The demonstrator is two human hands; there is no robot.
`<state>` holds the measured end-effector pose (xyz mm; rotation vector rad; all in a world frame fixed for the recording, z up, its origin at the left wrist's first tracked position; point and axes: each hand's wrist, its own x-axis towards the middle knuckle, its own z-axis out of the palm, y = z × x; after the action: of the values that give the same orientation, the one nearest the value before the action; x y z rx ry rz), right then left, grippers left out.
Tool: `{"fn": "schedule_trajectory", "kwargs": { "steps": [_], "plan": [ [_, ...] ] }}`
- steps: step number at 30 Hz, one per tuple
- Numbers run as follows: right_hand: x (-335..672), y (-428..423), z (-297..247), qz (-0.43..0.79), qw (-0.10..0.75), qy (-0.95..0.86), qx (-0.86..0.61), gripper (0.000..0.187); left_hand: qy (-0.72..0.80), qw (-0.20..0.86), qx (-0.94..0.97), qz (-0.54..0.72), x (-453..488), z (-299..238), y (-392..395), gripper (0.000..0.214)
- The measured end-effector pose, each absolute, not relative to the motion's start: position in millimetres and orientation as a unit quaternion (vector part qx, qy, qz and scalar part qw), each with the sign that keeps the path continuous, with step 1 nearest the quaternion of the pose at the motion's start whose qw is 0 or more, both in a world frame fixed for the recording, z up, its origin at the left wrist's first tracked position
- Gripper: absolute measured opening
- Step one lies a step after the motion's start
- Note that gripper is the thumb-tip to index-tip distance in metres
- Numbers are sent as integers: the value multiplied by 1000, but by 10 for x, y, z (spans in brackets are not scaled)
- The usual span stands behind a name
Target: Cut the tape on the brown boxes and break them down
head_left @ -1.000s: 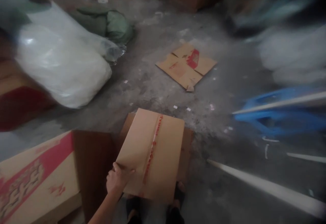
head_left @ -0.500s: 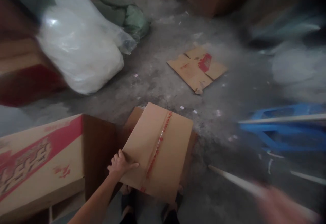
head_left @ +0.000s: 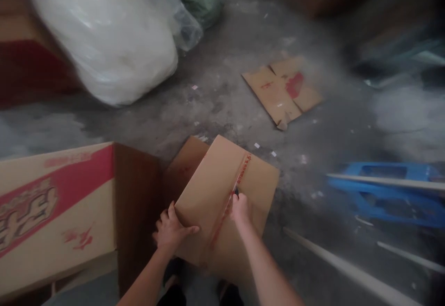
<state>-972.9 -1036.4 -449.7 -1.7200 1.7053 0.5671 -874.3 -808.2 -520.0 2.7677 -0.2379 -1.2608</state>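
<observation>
A taped cardboard box (head_left: 205,194) lies tilted above my feet, a strip of red-printed clear tape (head_left: 244,167) running along its top. My left hand (head_left: 172,229) grips the box's left edge, thumb on top and fingers spread along the side. On the tape, about mid-box, rests my right hand (head_left: 240,207), closed around a small dark pointed tool (head_left: 237,189), perhaps a cutter. Its tip touches or nearly touches the tape; most of the tool is hidden by the fingers. Another piece of brown cardboard (head_left: 187,160) shows beneath the box.
A large red-and-tan carton (head_left: 83,194) stands close on my left. Beyond it lies a big white plastic bag (head_left: 121,41). Flattened cardboard (head_left: 281,90) lies on the concrete floor (head_left: 222,88) ahead. To the right are a blue plastic stool-like object (head_left: 385,185) and pale sticks (head_left: 347,259).
My right hand has come from the far lower right onto the box's tape, with the dark tool in it. My left hand stays on the box edge. The view has shifted slightly.
</observation>
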Motion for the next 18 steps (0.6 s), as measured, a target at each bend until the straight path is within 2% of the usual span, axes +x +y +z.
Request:
{"fn": "schedule_trajectory", "kwargs": {
  "steps": [7, 14, 18],
  "plan": [
    [-9652, -10400, -4496, 267, 217, 625, -701, 33, -75, 49, 911, -403, -8799, -5210, -8079, 136],
    [-9714, -10267, -4508, 286, 206, 620, -702, 36, -80, 52, 912, -398, -8832, -5240, -8071, 135],
    [-9673, -10463, -4489, 279, 215, 628, -694, 30, -80, 48, 912, -400, -8825, -5235, -8069, 134]
  ]
}}
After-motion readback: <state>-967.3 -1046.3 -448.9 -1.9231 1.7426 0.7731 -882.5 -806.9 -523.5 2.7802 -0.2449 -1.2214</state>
